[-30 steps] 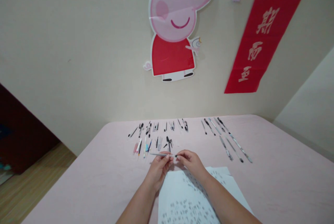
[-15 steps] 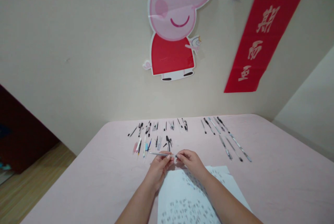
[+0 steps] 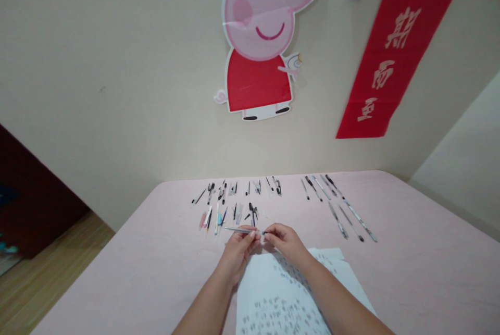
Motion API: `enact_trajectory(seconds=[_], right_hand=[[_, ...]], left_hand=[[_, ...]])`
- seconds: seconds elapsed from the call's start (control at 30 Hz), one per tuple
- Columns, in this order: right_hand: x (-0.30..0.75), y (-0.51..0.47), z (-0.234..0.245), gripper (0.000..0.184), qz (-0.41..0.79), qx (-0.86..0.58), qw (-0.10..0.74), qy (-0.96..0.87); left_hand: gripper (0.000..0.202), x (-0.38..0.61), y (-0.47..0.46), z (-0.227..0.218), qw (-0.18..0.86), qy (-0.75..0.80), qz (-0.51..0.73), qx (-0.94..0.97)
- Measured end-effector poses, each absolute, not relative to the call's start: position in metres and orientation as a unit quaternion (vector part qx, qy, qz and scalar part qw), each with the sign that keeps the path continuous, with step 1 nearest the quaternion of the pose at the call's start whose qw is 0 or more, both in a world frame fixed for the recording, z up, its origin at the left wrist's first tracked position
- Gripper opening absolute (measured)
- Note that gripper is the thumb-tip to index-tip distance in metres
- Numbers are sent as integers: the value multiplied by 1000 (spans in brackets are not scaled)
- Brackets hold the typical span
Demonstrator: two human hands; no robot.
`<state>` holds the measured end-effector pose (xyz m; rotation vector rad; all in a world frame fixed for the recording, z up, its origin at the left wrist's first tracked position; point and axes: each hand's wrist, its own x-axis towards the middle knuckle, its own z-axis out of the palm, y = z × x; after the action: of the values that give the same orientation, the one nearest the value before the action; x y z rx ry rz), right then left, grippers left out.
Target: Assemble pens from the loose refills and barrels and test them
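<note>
A slim pen (image 3: pixel 237 230) lies sideways between my hands, its thin end pointing left. My left hand (image 3: pixel 242 245) is closed round its barrel. With thumb and fingertips, my right hand (image 3: pixel 282 238) pinches the pen's dark right end; the exact part under the fingers is too small to make out. Just beyond my hands lies a black pen (image 3: pixel 252 214) with small black pieces beside it. Below my wrists, sheets of paper (image 3: pixel 273 298) covered in handwriting lie on the pink tabletop (image 3: pixel 156 262).
Groups of pen parts (image 3: pixel 223 193) lie along the table's far left and middle. On the right are several whole-looking pens (image 3: pixel 312 188) in slanted rows. Behind the table stands a wall with a pig cutout (image 3: pixel 258 82) and a red banner (image 3: pixel 390 64).
Both hands stay in nearly the same place, still on the pen. The right fingertips have shifted very slightly at its dark end.
</note>
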<state>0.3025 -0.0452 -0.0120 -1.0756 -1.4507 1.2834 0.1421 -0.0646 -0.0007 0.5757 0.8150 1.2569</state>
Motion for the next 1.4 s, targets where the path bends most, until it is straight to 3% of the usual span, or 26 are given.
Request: enact_trajectory(seconds=[0.2,0.63,1.03,1.3,1.4], right_hand=[[304,-46,-13,24,509,-419,440,-609],[303,-47,-13,51,491,-422,419,-636],[304,-50,-5,29,478,-408,431,-648],[303,-48,-9,47,469,-422,402,-663],[303,-49,-11,45,486,-422,413,-644]], left_hand=[[28,142,-66,3,699,367,553,266],[27,142,-67,4,704,363,546,274],[25,142,-65,3,702,365,559,247],[29,143,-69,8,700,370,550,267],[27,143,-68,6,693,369,560,266]])
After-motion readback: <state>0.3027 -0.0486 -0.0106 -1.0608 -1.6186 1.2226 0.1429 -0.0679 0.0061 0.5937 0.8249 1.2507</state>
